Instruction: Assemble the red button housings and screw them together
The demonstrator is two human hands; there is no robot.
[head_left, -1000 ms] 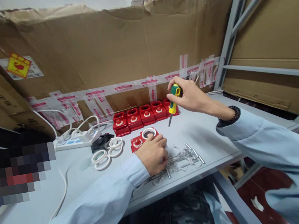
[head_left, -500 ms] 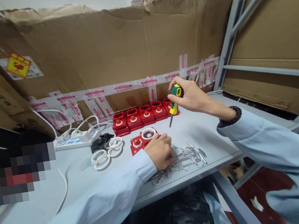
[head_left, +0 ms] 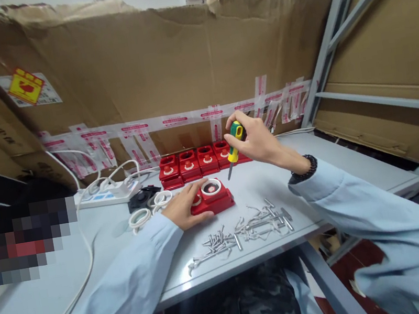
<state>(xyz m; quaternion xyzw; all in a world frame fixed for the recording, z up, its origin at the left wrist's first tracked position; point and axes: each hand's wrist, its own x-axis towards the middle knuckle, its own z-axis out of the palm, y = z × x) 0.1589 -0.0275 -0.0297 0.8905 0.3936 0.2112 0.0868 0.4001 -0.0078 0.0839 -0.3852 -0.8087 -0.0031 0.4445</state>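
My right hand (head_left: 251,137) grips a green and yellow screwdriver (head_left: 235,141), its shaft slanting down above the table to the right of a red box (head_left: 220,202). My left hand (head_left: 187,206) rests on the left part of that box, thumb and fingers apart; it covers much of the box's knob. A white ring (head_left: 211,187) surrounds the box's round opening. Nearer the table's front edge lie small screws (head_left: 217,239) and metal rods tangled with clear strands (head_left: 262,223). Several red boxes (head_left: 189,166) stand in a row behind.
White rings (head_left: 139,218) and a black part (head_left: 144,196) lie to the left, by a white power strip (head_left: 110,194) with cables. A tall cardboard wall (head_left: 164,68) closes off the back, and a metal frame (head_left: 333,36) rises at the right.
My left hand has moved from the metal parts, left and up onto the red box, and its fingers have spread. My right hand has shifted left with the screwdriver.
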